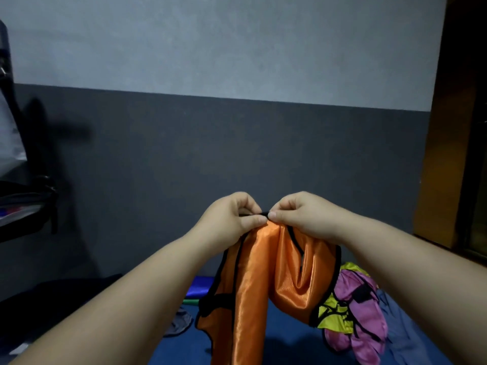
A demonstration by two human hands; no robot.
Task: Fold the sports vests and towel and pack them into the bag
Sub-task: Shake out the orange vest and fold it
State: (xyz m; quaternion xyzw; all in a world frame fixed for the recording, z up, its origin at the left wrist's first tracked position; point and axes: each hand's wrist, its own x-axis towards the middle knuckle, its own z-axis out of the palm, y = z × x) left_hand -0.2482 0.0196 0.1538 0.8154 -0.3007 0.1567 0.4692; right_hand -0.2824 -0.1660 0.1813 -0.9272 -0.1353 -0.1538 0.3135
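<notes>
An orange sports vest [253, 285] with black trim hangs in the air in front of me. My left hand [232, 214] and my right hand [300, 214] are close together, each pinching the vest's black top edge between thumb and fingers. The vest's lower part drapes down over the blue surface [184, 349]. A pink vest [361, 312] and a yellow-green vest [332, 314] lie crumpled to the right. A blue-grey cloth [405, 333] lies beside them at the far right.
A two-tone grey wall [237, 127] stands straight ahead. A dark bag or chair frame [23, 201] is at the left edge. A blue roll [197, 287] and a green item [191, 302] lie behind the vest. A wooden door frame [442, 154] is on the right.
</notes>
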